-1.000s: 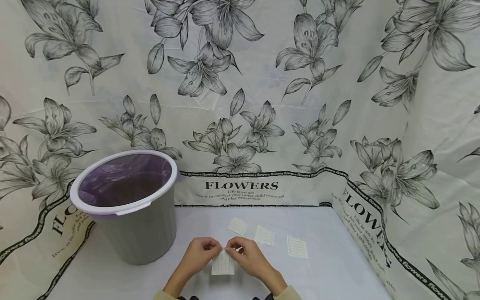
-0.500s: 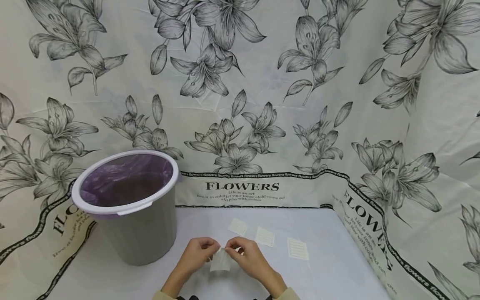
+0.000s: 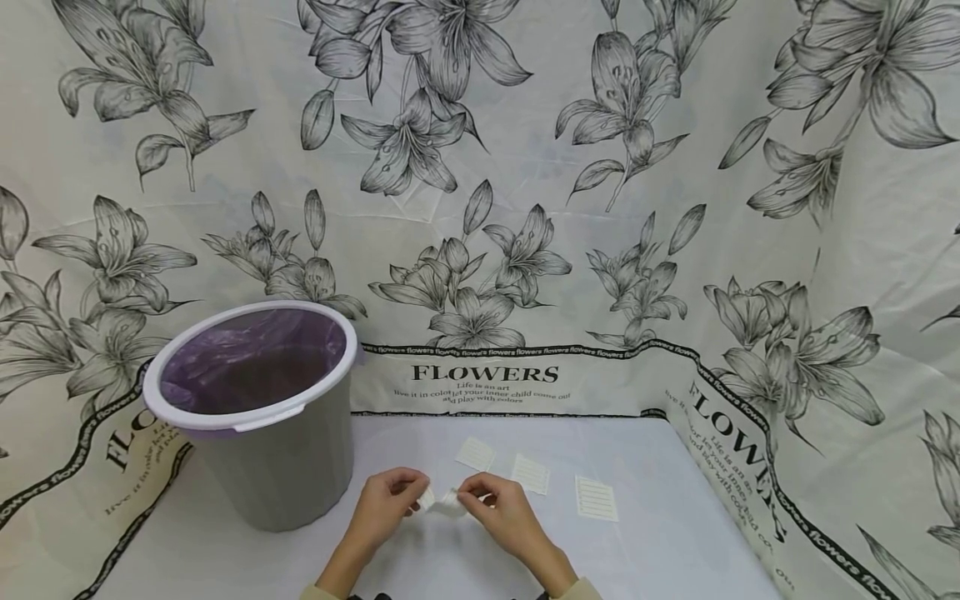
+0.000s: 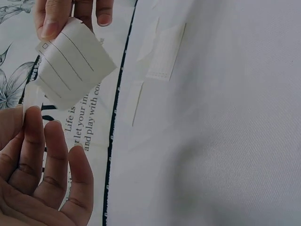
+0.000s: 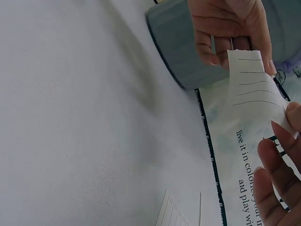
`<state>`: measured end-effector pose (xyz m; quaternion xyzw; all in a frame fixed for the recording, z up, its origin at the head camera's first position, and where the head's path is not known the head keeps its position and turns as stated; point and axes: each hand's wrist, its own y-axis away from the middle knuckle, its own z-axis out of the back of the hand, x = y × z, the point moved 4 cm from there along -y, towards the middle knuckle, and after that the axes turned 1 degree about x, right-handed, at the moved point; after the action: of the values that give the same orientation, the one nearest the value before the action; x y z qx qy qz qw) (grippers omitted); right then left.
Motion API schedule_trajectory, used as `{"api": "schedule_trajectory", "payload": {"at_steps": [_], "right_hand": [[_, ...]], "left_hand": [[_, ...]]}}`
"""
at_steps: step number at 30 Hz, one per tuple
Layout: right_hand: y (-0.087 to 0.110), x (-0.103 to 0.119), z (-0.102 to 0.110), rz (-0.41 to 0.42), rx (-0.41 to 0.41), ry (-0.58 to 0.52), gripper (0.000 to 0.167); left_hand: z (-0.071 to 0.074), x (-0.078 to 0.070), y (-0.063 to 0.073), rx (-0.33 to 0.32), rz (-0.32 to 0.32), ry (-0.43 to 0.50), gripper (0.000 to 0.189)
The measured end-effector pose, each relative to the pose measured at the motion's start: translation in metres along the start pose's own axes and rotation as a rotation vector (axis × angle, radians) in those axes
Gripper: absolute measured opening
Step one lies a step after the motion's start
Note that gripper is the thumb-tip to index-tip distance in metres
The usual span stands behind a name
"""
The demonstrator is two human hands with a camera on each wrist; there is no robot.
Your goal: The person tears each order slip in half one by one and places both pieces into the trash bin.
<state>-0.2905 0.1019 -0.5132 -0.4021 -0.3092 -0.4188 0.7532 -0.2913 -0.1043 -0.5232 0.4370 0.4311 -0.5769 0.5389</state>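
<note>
The left hand (image 3: 381, 504) and the right hand (image 3: 506, 510) each pinched lined paper (image 5: 256, 89) between them, above the bench (image 3: 660, 550); whether it was one piece could not be told. Three paper slips (image 3: 596, 498) lay farther back, rightward.

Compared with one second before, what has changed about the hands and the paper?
The left hand and right hand moved apart, each to its own side. The paper hung below them; now it is raised and bent between them. Whether it is torn through, I cannot tell. Both hands still pinch paper; the bin and three other slips stayed in place.
</note>
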Motion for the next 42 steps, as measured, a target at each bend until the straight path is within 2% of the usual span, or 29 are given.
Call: {"api": "schedule_trajectory", "payload": {"at_steps": [7,11,17,20,23,27,31,36,37,42], "right_hand": [[0.003,-0.002,0.003,-0.039,-0.026,-0.034,0.007],[0.003,-0.002,0.006,-0.046,-0.053,-0.061,0.007],[0.003,-0.005,0.01,-0.075,-0.079,-0.079,0.005],[0.002,-0.006,0.013,-0.089,-0.089,-0.077,0.005],[0.002,-0.007,0.016,-0.088,-0.101,-0.068,0.005],[0.001,-0.009,0.02,-0.098,-0.112,-0.065,0.004],[0.002,-0.01,0.021,-0.107,-0.107,-0.071,0.004],[0.0,-0.007,0.021,-0.079,-0.08,-0.053,0.005],[-0.002,-0.006,0.021,-0.071,-0.07,-0.044,0.005],[-0.007,0.0,0.02,-0.044,-0.022,0.015,0.006]], "left_hand": [[0.007,0.003,0.0,-0.059,0.02,0.004,0.022],[0.01,0.004,0.002,-0.083,0.01,-0.002,0.02],[0.014,0.01,0.005,-0.079,-0.019,-0.031,0.018],[0.015,0.017,0.008,-0.034,-0.047,-0.109,0.017],[0.018,0.025,0.011,-0.002,-0.058,-0.227,0.013],[0.022,0.031,0.011,-0.018,-0.059,-0.329,0.006],[0.022,0.027,0.009,-0.024,-0.057,-0.331,0.005],[0.023,0.018,0.011,-0.02,-0.073,-0.328,0.006],[0.023,0.016,0.011,-0.013,-0.087,-0.335,0.006],[0.02,0.004,0.013,0.097,-0.204,-0.394,0.007]]}}
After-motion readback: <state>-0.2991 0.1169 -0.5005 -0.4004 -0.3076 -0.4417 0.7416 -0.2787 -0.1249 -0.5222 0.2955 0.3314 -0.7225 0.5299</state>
